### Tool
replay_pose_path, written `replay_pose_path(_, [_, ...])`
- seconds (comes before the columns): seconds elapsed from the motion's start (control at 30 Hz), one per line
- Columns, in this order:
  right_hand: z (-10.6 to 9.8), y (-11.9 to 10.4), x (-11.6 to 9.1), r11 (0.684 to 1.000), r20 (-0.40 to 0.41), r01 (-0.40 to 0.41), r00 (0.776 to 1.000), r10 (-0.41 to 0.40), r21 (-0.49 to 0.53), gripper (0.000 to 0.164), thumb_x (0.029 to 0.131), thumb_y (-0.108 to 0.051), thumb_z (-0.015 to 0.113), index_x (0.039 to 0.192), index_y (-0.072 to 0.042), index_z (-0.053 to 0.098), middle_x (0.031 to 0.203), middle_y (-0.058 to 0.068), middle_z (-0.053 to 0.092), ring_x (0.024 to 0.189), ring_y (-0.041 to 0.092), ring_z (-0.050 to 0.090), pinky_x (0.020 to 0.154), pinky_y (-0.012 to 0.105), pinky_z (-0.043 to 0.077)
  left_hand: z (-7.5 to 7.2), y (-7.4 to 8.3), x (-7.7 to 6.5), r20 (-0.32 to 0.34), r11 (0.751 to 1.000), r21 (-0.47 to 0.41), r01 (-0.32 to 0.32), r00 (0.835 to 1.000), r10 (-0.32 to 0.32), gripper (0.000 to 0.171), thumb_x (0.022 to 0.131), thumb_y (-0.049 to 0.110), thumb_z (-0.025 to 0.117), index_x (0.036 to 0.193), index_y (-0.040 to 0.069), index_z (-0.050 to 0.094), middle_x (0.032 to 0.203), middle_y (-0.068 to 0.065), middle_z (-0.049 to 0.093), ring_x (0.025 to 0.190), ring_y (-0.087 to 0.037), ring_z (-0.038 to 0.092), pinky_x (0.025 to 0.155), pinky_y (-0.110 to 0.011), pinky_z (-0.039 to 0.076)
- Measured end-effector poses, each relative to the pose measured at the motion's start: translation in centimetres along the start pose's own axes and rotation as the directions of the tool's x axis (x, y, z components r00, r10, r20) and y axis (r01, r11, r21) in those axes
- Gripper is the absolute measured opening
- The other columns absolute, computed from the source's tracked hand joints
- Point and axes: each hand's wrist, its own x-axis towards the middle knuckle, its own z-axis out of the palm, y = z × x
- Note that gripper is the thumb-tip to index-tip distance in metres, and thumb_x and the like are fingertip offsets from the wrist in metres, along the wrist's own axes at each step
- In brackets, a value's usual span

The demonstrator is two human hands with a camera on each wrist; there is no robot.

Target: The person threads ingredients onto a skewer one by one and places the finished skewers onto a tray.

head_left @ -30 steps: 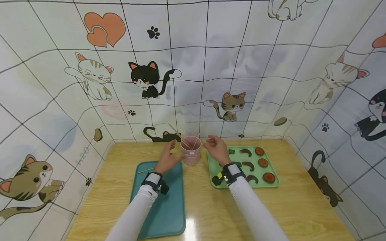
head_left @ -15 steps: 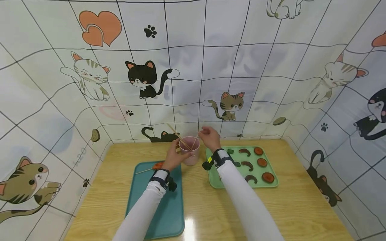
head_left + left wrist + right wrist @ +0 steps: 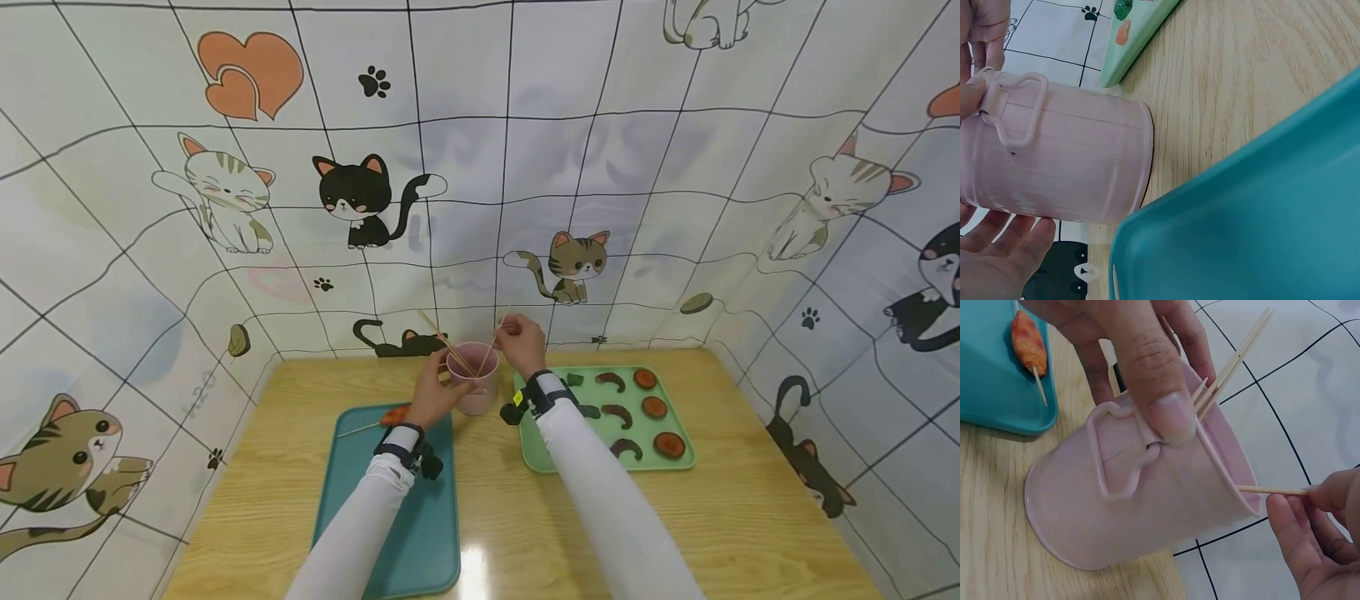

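On the pale wood table (image 3: 517, 533), at left, a teal tray (image 3: 423, 533) bearing an orange-red skewered piece (image 3: 1025, 344); at right, a light green tray (image 3: 643, 429) with three round reddish slices (image 3: 655, 407), three curved brown pieces (image 3: 617, 415) and green bits (image 3: 590, 411). Behind, a white wall covering (image 3: 480, 167), grid-lined, printed with cats (image 3: 577, 265), paw prints (image 3: 374, 82) and orange hearts (image 3: 281, 73).

Pail (image 3: 1147, 519), gripped by the left-hand fingers (image 3: 1032, 242): uniform pale pink, handle (image 3: 1099, 459) included. Stick (image 3: 1275, 490), pinched in the right-hand fingers (image 3: 1292, 530): plain pale tan. Teal tray (image 3: 412, 533), below the left-hand fingers: solid colour. Skewered piece (image 3: 1027, 342) upon it: mottled orange-red. Light green tray (image 3: 643, 429), near the right-hand fingers: solid colour. Tabletop (image 3: 750, 517), below all fingers: yellow-tan wood grain. Wall covering (image 3: 465, 150), behind the fingers: white, black grid lines, cartoon cats.
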Motion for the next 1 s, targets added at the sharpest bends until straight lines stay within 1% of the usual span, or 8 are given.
replay_pose_path(0.2, [-0.4,0.6,-0.1,0.999,0.027,0.009,1.0,-0.01,0.039,0.027,0.099,-0.008,0.065,0.123,0.004,0.064,0.109,0.021,0.069,0.098,0.038,0.074,0.086,0.04,0.061,-0.1,0.0,-0.1,-0.003,1.0,0.002,-0.009,1.0,0.009,0.082,0.083,0.021,0.087,0.15,0.005,0.044,0.143,-0.015,0.053,0.133,-0.036,0.053,0.106,-0.056,0.049])
replay_pose_path(0.37, [-1.0,0.7,-0.1,0.996,0.035,0.034,0.999,-0.037,0.081,0.026,0.098,-0.005,0.065,0.122,0.006,0.064,0.107,0.022,0.07,0.097,0.04,0.073,0.086,0.043,0.061,0.0,-0.2,0.0,-0.005,1.0,0.018,-0.012,1.0,0.012,0.08,0.083,0.02,0.087,0.15,0.007,0.045,0.143,-0.014,0.055,0.133,-0.035,0.054,0.106,-0.054,0.049])
replay_pose_path(0.53, [-1.7,0.1,-0.2,0.992,0.026,0.073,0.997,-0.076,0.105,0.026,0.098,-0.005,0.067,0.121,0.007,0.064,0.106,0.022,0.071,0.09,0.032,0.075,0.083,0.039,0.062,0.1,-0.1,0.0,-0.013,1.0,0.028,-0.003,1.0,0.004,0.08,0.082,0.021,0.088,0.149,0.007,0.045,0.143,-0.016,0.055,0.133,-0.035,0.053,0.107,-0.054,0.049])
replay_pose_path(0.63, [-2.3,-0.3,-0.3,0.989,0.02,0.088,0.996,-0.091,0.12,0.025,0.098,-0.005,0.066,0.121,0.007,0.064,0.107,0.022,0.07,0.088,0.027,0.074,0.082,0.036,0.062,0.1,-0.1,0.0,-0.014,1.0,0.022,0.002,1.0,-0.001,0.08,0.082,0.02,0.088,0.149,0.005,0.045,0.143,-0.017,0.054,0.132,-0.035,0.054,0.107,-0.053,0.049])
replay_pose_path(0.83, [-3.7,-1.6,-0.5,0.983,0.009,0.119,0.993,-0.122,0.136,0.022,0.099,-0.006,0.065,0.12,0.003,0.064,0.109,0.021,0.069,0.091,0.027,0.075,0.083,0.034,0.062,0.1,0.2,-0.1,-0.018,1.0,0.006,0.024,1.0,-0.024,0.079,0.081,0.016,0.088,0.147,0.004,0.046,0.142,-0.016,0.054,0.131,-0.036,0.054,0.106,-0.054,0.05])
replay_pose_path(0.93, [-4.7,-2.3,-0.6,0.972,-0.003,0.134,0.991,-0.136,0.192,0.024,0.099,-0.004,0.066,0.12,0.006,0.063,0.11,0.022,0.068,0.09,0.025,0.074,0.083,0.031,0.061,0.1,0.3,-0.1,-0.013,0.999,0.013,0.032,0.999,-0.032,0.081,0.081,0.016,0.088,0.148,0.004,0.045,0.143,-0.015,0.054,0.132,-0.036,0.053,0.106,-0.054,0.05])
replay_pose_path(1.0, [-5.3,-2.7,-0.6,0.965,-0.01,0.142,0.99,-0.143,0.22,0.026,0.098,-0.003,0.066,0.122,0.007,0.062,0.11,0.022,0.067,0.088,0.02,0.073,0.082,0.029,0.061,0.1,0.3,-0.1,-0.006,0.999,0.011,0.034,0.999,-0.034,0.081,0.082,0.016,0.088,0.149,0.005,0.044,0.144,-0.016,0.053,0.133,-0.036,0.052,0.107,-0.054,0.049])
